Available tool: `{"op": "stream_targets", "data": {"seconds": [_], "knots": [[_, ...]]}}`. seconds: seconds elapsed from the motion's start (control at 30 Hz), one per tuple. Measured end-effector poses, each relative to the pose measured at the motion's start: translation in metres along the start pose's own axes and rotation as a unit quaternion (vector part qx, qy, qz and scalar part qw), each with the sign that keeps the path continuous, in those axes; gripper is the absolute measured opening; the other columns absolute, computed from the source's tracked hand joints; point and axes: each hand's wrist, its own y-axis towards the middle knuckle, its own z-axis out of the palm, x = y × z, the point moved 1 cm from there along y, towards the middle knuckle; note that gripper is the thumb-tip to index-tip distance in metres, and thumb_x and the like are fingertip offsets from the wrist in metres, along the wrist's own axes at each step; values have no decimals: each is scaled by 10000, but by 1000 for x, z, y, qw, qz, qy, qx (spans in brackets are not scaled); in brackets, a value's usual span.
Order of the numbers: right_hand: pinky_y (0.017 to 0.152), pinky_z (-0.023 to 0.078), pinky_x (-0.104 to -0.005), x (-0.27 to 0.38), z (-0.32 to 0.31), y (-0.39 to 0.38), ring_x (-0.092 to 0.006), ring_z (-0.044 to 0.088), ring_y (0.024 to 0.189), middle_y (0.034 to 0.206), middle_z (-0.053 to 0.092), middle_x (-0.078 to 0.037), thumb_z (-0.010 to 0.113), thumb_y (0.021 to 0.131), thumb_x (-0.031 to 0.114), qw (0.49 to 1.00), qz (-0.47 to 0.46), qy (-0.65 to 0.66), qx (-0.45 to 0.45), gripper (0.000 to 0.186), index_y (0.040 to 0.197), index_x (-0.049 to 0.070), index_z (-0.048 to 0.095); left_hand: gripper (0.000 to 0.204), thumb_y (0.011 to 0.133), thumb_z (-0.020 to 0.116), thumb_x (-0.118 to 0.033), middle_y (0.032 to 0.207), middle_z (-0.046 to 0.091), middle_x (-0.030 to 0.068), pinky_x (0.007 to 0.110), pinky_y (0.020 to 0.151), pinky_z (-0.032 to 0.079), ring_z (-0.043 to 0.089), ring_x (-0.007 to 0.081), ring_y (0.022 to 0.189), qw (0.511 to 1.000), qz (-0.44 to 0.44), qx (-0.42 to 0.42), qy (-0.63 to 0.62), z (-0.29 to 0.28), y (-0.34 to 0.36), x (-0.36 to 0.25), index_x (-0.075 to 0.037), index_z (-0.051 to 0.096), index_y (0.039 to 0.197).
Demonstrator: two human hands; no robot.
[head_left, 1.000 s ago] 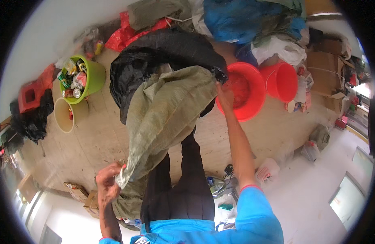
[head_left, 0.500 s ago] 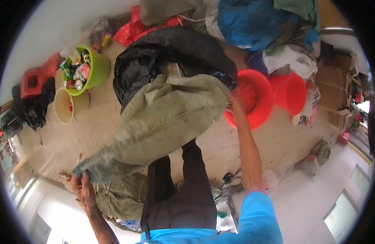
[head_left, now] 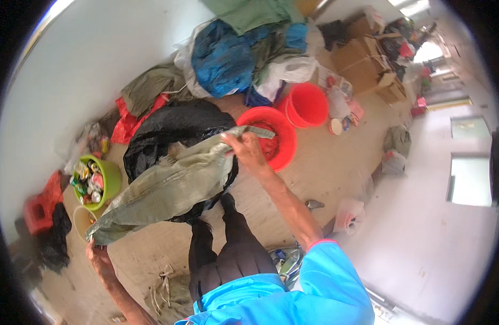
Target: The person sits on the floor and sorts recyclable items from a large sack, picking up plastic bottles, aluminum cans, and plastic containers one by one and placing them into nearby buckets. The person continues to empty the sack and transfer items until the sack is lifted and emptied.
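A grey-green woven sack (head_left: 165, 187) is stretched slantwise between my two hands, in front of my legs. My left hand (head_left: 100, 260) is closed on its lower left corner. At the opposite end my right hand (head_left: 248, 153) grips the gathered edge, and a short flap of the sack sticks out past the fingers over a red basin (head_left: 286, 142). Behind and beneath the sack lies a large black plastic bag (head_left: 173, 120), partly covered by it. My fingertips on the left are partly hidden.
A green bucket (head_left: 112, 181) of cans and a cream bucket (head_left: 81, 221) stand at left. Beyond the basin is a red bucket (head_left: 307, 105). Blue and white sacks (head_left: 219, 59) pile against the wall; cardboard boxes (head_left: 357, 65) stand far right. Another sack (head_left: 171, 295) lies near my feet.
My view has turned, so the room appears tilted. The sack is pulled longer and narrower between my hands. My right hand now holds it with a flap beyond the fingers.
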Motion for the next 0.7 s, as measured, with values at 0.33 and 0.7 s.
{"op": "stream_targets", "data": {"seconds": [0.33,0.7], "knots": [[459,440,-254,136,39,-36,-77,517,498,548,552,12,604,919,316,987,-151,50,-25,457,578,12,583,489,909,579,-350,1289,523,127,409,933,453,527,260,1165,996,75,-15,36,-38,14,-54,-36,498,1275],[500,407,-467,166,53,-49,-375,570,527,544,519,-239,641,818,320,933,-275,-192,-130,457,544,-27,525,384,944,520,-241,1226,579,106,367,902,503,583,251,1079,998,64,7,-21,-47,44,-100,-39,508,1270]]}}
